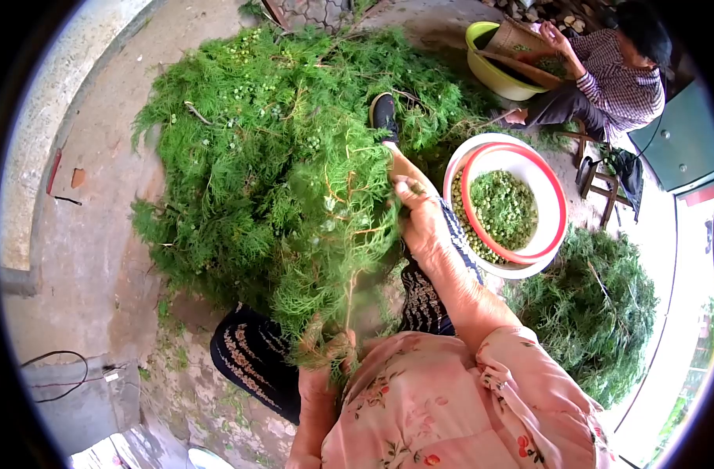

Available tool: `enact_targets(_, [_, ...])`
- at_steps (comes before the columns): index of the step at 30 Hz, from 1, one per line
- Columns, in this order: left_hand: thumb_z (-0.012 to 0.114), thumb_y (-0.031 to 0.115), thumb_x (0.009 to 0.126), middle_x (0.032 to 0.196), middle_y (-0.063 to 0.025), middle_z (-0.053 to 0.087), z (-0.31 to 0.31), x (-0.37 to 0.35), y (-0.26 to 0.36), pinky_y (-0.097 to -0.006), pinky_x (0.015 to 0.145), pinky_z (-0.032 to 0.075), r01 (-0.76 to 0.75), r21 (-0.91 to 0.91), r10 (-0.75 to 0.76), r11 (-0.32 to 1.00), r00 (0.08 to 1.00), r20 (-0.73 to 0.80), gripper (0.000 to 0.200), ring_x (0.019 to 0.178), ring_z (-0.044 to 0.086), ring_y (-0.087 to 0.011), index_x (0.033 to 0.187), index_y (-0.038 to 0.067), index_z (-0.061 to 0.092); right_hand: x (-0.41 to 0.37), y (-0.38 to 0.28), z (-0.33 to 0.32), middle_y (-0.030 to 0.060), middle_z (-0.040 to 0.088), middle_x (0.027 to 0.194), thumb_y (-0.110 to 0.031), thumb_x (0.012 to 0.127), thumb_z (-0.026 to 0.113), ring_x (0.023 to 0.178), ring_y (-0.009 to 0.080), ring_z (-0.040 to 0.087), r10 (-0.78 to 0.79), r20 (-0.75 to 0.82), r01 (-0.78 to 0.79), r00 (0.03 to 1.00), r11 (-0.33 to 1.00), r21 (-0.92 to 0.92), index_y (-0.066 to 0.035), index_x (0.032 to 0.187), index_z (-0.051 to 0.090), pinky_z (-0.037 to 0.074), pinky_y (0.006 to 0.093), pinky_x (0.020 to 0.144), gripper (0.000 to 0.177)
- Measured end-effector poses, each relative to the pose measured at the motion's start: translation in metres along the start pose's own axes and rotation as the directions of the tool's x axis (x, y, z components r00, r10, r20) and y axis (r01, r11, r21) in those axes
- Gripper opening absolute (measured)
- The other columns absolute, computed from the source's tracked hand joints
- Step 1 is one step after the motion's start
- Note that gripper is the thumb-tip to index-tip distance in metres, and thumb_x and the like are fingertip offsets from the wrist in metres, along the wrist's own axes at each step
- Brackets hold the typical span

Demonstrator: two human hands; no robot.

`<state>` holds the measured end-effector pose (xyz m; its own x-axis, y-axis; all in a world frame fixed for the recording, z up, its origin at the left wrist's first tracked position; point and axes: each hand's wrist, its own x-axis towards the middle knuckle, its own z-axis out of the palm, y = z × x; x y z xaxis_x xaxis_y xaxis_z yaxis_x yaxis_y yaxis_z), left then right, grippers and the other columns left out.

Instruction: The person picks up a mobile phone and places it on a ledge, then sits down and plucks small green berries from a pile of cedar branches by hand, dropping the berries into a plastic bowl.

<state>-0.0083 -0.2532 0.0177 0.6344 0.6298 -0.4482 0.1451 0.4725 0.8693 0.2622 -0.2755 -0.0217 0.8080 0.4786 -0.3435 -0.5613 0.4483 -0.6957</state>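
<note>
A leafy green conifer branch (pixel 353 211), like cypress or arborvitae, stands up in front of me with a few pale round cones among its sprays. Its brownish stem runs down into my left hand (pixel 325 352), which is closed around the lower end and partly covered by foliage. My right hand (pixel 423 219) is at the branch's right edge, thumb against curled fingers. What those fingers pinch is hidden. To the right, a red-rimmed white basin (pixel 551 184) containing green cones and leaf bits sits within a larger white basin (pixel 456 168), which also has cones in it.
A big heap of cut branches (pixel 216 156) spreads ahead and left. Another pile (pixel 595 305) lies right, below the basins. At upper right a seated person (pixel 619 78) works beside a yellow-green tub (pixel 521 90). A wooden stool (pixel 603 191) and green cabinet (pixel 685 141) stand nearby.
</note>
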Motion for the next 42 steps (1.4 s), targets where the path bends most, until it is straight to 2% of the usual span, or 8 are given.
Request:
enact_targets(3, [0.063,0.005,0.076,0.072,-0.0095,0.054,0.011,-0.003,0.015,-0.022,0.041,0.033,0.069,-0.232,-0.073,0.97,0.997,-0.005,0.032,0.048,0.045,-0.0107,0.103,0.003,0.047,0.019,-0.002,-0.015,0.0036,0.056,0.093,-0.011,0.083,0.058,0.086,0.016,0.051,0.045,0.198,-0.091,0.979,0.969,0.228,-0.008,0.092,0.058,0.045,0.0313,0.067,0.009])
enact_targets(8, [0.066,0.009,0.074,0.071,-0.0083,0.054,0.003,0.004,-0.001,-0.0216,0.043,0.035,-0.084,-0.105,0.087,0.991,0.996,0.018,0.031,0.05,0.045,-0.0102,0.099,0.004,0.049,0.003,0.006,-0.031,0.0003,0.061,0.086,-0.03,0.072,0.073,0.047,0.0093,0.046,0.405,0.257,-0.355,0.878,0.909,-0.219,-0.01,0.094,0.061,0.034,0.0219,0.037,0.031])
enact_targets(16, [0.057,0.008,0.079,0.075,0.0001,0.053,-0.011,0.004,0.009,-0.0267,0.068,0.043,-0.005,0.279,-0.04,0.96,0.987,0.155,0.023,0.068,0.049,-0.0135,0.101,0.006,0.048,-0.013,-0.004,-0.014,-0.0018,0.062,0.087,-0.014,0.077,0.068,0.069,0.0053,0.054,0.404,0.595,-0.321,0.695,0.914,-0.246,-0.008,0.107,0.06,0.044,0.0173,0.05,0.031])
enact_targets(18, [0.057,0.01,0.079,0.075,-0.0002,0.054,-0.01,0.005,0.012,-0.0269,0.067,0.044,0.147,-0.039,-0.136,0.988,0.968,0.213,0.021,0.068,0.051,-0.0134,0.098,0.006,0.048,-0.017,-0.003,-0.01,-0.0036,0.06,0.077,-0.01,0.078,0.066,0.057,0.0039,0.05,0.39,0.502,-0.304,0.772,0.92,-0.247,-0.008,0.096,0.062,0.042,0.0175,0.044,0.019])
enact_targets(27, [0.063,0.004,0.075,0.072,-0.0068,0.054,0.006,0.001,0.017,-0.0229,0.049,0.037,0.036,-0.101,-0.031,0.994,0.998,0.046,0.026,0.055,0.046,-0.011,0.096,0.003,0.048,-0.002,0.011,-0.024,-0.0021,0.056,0.067,-0.012,0.078,0.067,0.05,0.0048,0.045,-0.113,0.256,0.244,0.96,0.785,-0.569,-0.007,0.089,0.064,0.038,0.0197,0.043,0.012])
enact_targets(31, [0.063,0.002,0.073,0.072,-0.0075,0.054,-0.002,0.001,0.016,-0.0222,0.045,0.036,0.08,-0.203,-0.074,0.976,0.997,0.037,0.03,0.053,0.046,-0.0111,0.1,0.003,0.05,0.026,-0.018,-0.061,0.0,0.058,0.074,-0.009,0.083,0.06,0.058,0.0079,0.051,-0.038,0.04,0.048,0.998,0.954,-0.295,-0.006,0.088,0.059,0.038,0.0201,0.044,0.006])
enact_targets(39, [0.066,0.005,0.075,0.081,-0.0071,0.058,-0.016,0.01,0.005,-0.0307,0.069,0.046,-0.016,0.309,0.027,0.951,0.999,-0.032,0.025,0.077,0.055,-0.02,0.096,0.011,0.052,0.036,-0.082,-0.157,0.0085,0.056,0.08,-0.018,0.086,0.056,0.072,0.0161,0.054,-0.112,-0.419,0.133,0.901,0.991,0.021,-0.005,0.106,0.052,0.046,0.026,0.057,0.024])
enact_targets(42, [0.063,0.002,0.077,0.08,-0.006,0.056,-0.009,0.01,0.018,-0.0259,0.062,0.047,0.136,-0.205,-0.148,0.969,0.988,-0.043,0.028,0.074,0.055,-0.0118,0.1,0.005,0.048,0.02,-0.112,-0.196,0.0129,0.048,0.115,-0.014,0.087,0.054,0.094,0.0211,0.052,-0.321,-0.287,0.315,0.902,0.947,-0.069,0.001,0.125,0.038,0.049,0.0267,0.069,0.044])
